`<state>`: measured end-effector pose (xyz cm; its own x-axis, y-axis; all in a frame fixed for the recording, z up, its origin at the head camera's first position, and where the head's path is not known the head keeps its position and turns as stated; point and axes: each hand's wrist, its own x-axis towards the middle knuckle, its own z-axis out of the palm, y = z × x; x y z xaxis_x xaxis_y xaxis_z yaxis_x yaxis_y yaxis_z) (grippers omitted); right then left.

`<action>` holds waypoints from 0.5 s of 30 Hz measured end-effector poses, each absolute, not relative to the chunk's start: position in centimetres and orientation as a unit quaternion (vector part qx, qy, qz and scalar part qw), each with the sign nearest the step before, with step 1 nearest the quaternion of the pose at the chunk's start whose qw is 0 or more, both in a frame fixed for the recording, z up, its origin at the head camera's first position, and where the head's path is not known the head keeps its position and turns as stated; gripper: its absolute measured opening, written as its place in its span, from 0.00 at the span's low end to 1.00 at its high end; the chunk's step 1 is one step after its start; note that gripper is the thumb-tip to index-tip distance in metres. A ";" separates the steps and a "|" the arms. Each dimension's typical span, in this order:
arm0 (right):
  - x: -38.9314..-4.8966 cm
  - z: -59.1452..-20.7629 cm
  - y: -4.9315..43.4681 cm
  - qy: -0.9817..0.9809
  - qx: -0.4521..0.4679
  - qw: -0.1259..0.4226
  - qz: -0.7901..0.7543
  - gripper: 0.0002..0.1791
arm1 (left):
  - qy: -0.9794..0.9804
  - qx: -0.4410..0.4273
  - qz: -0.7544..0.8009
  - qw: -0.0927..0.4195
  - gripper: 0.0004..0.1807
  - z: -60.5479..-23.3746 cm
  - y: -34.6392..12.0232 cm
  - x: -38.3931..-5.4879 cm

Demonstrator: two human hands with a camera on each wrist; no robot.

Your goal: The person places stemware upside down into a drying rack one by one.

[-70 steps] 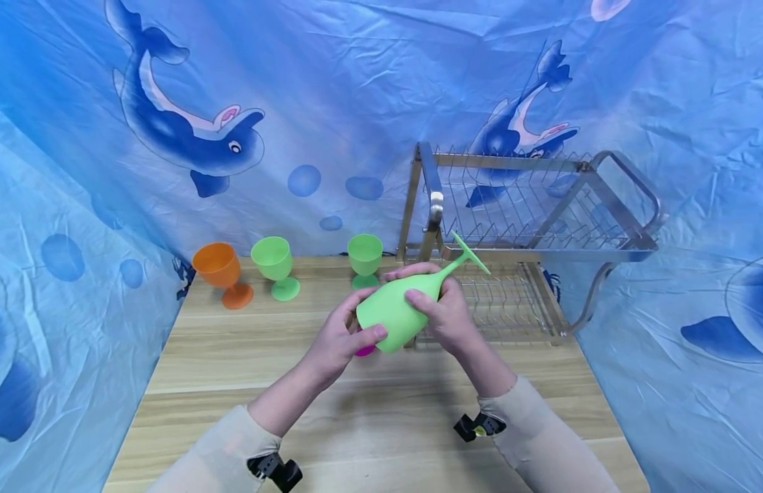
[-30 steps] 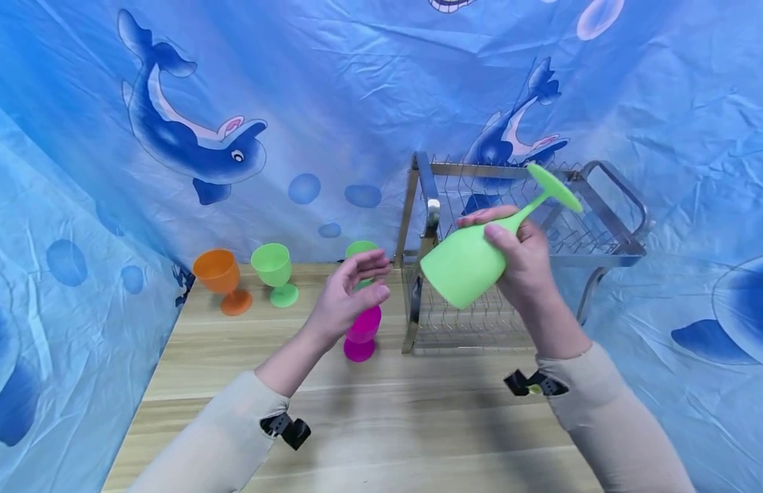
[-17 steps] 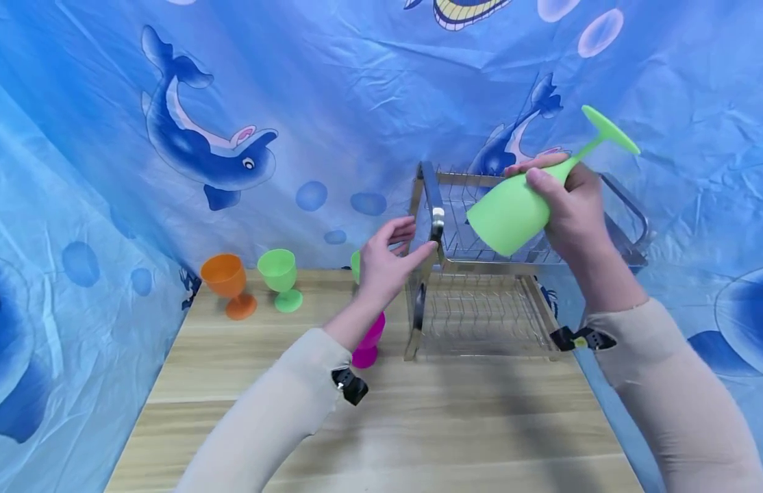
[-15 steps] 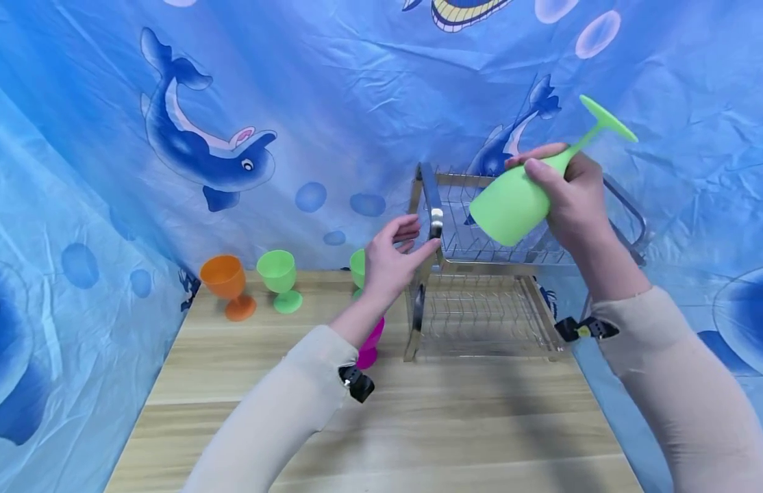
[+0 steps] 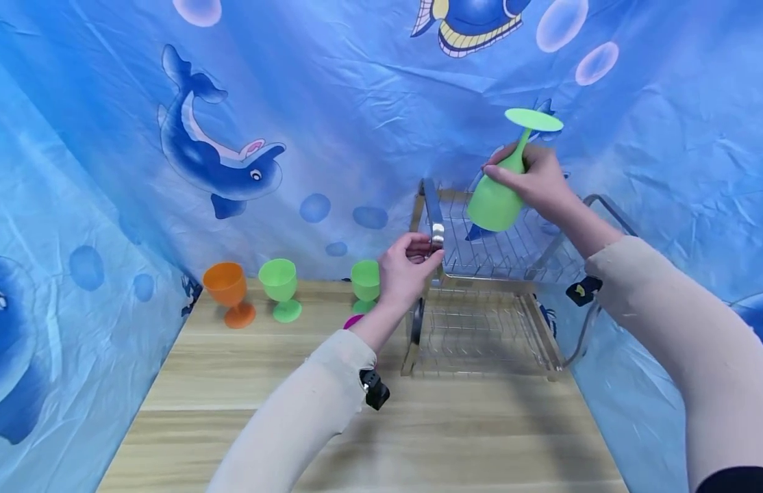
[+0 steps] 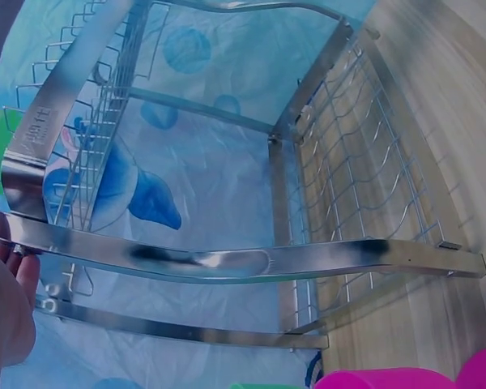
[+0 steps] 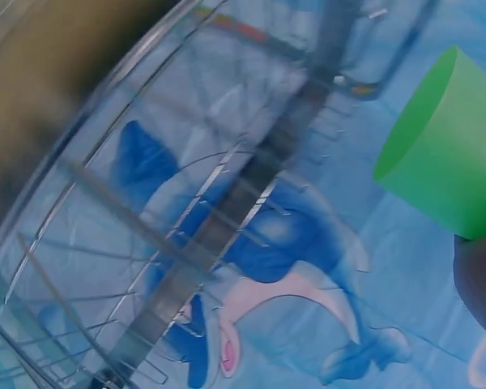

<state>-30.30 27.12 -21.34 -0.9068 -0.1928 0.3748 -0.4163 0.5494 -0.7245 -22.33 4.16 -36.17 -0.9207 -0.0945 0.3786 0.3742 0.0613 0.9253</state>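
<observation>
- At two o'clock from the centre of the head view: held green goblet (image 5: 494, 203), inverted, slightly tilted, foot uppermost, over the upper tier of the metal rack (image 5: 489, 283).
- Right hand (image 5: 532, 174): thumb and fingers curled round that goblet at the stem and adjoining bowl.
- Left hand (image 5: 406, 267): just below centre; nearly closed, thumb and fingers pinching the frame at the rack's left end.
- Metal rack, three o'clock: two wire tiers, one above the other, standing on the wooden table (image 5: 215, 376).
- Orange goblet (image 5: 226, 286), between eight and nine o'clock: upright, upper inner wall visible.
- Left green goblet (image 5: 279, 280), just beside it towards three o'clock: upright.
- Middle green goblet (image 5: 364, 280), seven o'clock: upright, near the left hand.
- Contents of these three cannot be told; bowl bottoms are hidden.
- Magenta goblet (image 5: 353, 320), seven o'clock: mostly hidden by the left forearm. The left wrist view shows more magenta at five o'clock.
- Left wrist view only: stamped marking on the frame bar at ten o'clock, too small to read.
- Right wrist view, near three o'clock: the held goblet's inner wall, hidden in the head view; its rim appears apart from the wires.
</observation>
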 end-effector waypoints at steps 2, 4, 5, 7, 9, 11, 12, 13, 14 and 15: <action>-31.0 -21.6 27.3 -0.883 0.168 0.118 0.421 0.17 | -0.706 -0.099 -0.680 0.175 0.16 -36.2 4.4 -22.4; -31.7 -21.8 27.3 -0.892 0.165 0.110 0.405 0.20 | -0.704 -0.099 -0.680 0.180 0.15 -36.2 4.5 -22.5; -32.0 -21.8 27.3 -0.895 0.165 0.105 0.400 0.21 | -0.703 -0.099 -0.680 0.183 0.15 -36.2 4.5 -22.6; -32.7 -22.0 27.2 -0.897 0.166 0.093 0.398 0.23 | -0.702 -0.100 -0.680 0.188 0.14 -36.2 4.5 -22.7; -33.4 -22.4 27.1 -0.895 0.170 0.076 0.405 0.23 | -0.702 -0.096 -0.679 0.190 0.14 -36.3 4.5 -22.8; -33.9 -22.9 27.0 -0.893 0.169 0.059 0.412 0.22 | -0.704 -0.090 -0.678 0.191 0.13 -36.4 4.4 -22.8; -34.2 -23.2 26.9 -0.891 0.169 0.052 0.418 0.22 | -0.705 -0.088 -0.678 0.191 0.13 -36.4 4.4 -22.8; -34.4 -23.5 26.9 -0.890 0.168 0.047 0.421 0.21 | -0.705 -0.087 -0.678 0.190 0.12 -36.4 4.3 -22.8; -34.6 -23.7 26.8 -0.890 0.168 0.044 0.422 0.21 | -0.705 -0.087 -0.678 0.190 0.12 -36.4 4.3 -22.8; -34.8 -23.9 26.7 -0.890 0.169 0.044 0.421 0.21 | -0.704 -0.088 -0.678 0.189 0.12 -36.5 4.3 -22.9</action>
